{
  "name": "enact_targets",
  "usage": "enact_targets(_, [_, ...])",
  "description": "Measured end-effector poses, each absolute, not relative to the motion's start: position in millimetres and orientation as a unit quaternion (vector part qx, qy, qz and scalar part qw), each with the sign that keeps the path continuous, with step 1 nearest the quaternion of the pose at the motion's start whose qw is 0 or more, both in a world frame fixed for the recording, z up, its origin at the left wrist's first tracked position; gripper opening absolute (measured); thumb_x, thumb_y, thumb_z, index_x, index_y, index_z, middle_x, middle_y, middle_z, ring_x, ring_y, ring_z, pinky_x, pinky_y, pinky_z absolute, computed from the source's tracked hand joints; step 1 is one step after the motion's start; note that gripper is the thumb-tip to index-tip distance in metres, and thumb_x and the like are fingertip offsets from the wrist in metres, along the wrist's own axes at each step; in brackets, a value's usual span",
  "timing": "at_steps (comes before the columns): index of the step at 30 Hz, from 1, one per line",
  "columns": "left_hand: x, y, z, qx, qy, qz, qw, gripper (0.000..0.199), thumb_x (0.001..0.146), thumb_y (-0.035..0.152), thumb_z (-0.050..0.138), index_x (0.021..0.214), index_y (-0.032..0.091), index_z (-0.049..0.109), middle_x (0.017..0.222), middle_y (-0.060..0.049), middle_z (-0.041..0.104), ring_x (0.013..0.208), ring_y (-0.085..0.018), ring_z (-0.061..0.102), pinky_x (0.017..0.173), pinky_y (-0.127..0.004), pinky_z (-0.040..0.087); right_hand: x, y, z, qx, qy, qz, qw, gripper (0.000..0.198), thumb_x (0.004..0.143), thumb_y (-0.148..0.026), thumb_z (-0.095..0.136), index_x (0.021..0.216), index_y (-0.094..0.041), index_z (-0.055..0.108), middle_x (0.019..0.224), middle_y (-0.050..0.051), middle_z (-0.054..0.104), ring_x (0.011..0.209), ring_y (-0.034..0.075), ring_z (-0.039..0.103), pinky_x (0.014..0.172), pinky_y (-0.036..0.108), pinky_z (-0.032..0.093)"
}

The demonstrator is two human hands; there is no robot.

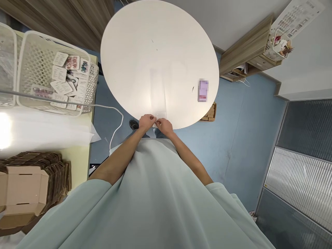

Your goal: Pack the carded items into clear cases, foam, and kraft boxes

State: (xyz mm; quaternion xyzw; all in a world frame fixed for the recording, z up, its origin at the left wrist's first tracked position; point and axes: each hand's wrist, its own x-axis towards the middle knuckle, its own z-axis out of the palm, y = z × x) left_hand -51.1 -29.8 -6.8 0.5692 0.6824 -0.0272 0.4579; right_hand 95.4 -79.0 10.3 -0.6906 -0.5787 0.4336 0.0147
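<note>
A long strip of clear plastic film or bag (158, 90) lies flat on the round white table (129, 52), running from its middle to the near edge. At that edge my left hand (147, 122) pinches the near end of the plastic with thumb and finger. Close beside it, almost touching, my right hand (164, 126) pinches the same end. Whether the plastic is a bag or a single sheet I cannot tell. A blurred purple phone-like rectangle (203, 90) lies on the table's right side, apart from both hands.
On the left, a white basket (23, 69) holds several carded small items above a yellow-green table (80, 159). Folded cardboard boxes (28, 186) are stacked below it. A white cable (121, 119) hangs near my left arm. A wooden cabinet (243, 48) stands at right.
</note>
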Motion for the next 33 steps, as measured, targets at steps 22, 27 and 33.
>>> enact_targets(22, [-47, -28, -16, 0.556, 0.704, -0.095, 0.431, 0.029, 0.093, 0.042, 0.062, 0.1, 0.022, 0.082, 0.098, -0.015, 0.082, 0.106, -0.038, 0.075, 0.092, -0.047, 0.061, 128, -60, -13, -0.773, -0.431, 0.456, 0.09, 0.024, 0.104, -0.044, 0.063, 0.105, -0.022, 0.071, 0.111, 0.009, 0.08, 0.106, 0.025, 0.073, 0.094, 0.034, 0.055])
enact_targets(27, [-44, -32, 1, 0.638, 0.673, -0.06, 0.368, 0.042, 0.1, 0.031, 0.052, 0.134, 0.015, 0.071, 0.134, -0.023, 0.071, 0.126, -0.04, 0.066, 0.1, -0.051, 0.057, 129, -61, -16, -0.776, -0.42, 0.459, 0.103, 0.023, 0.102, -0.045, 0.067, 0.099, -0.023, 0.071, 0.105, 0.008, 0.08, 0.101, 0.024, 0.074, 0.091, 0.033, 0.056])
enact_targets(33, [-38, -35, 14, 0.82, 0.453, 0.027, 0.349, 0.065, 0.097, 0.022, 0.052, 0.16, 0.011, 0.047, 0.171, -0.024, 0.042, 0.157, -0.04, 0.04, 0.123, -0.059, 0.04, 131, -58, -16, -0.777, -0.414, 0.463, 0.1, 0.023, 0.102, -0.043, 0.067, 0.1, -0.021, 0.073, 0.102, 0.007, 0.08, 0.099, 0.023, 0.074, 0.091, 0.033, 0.056])
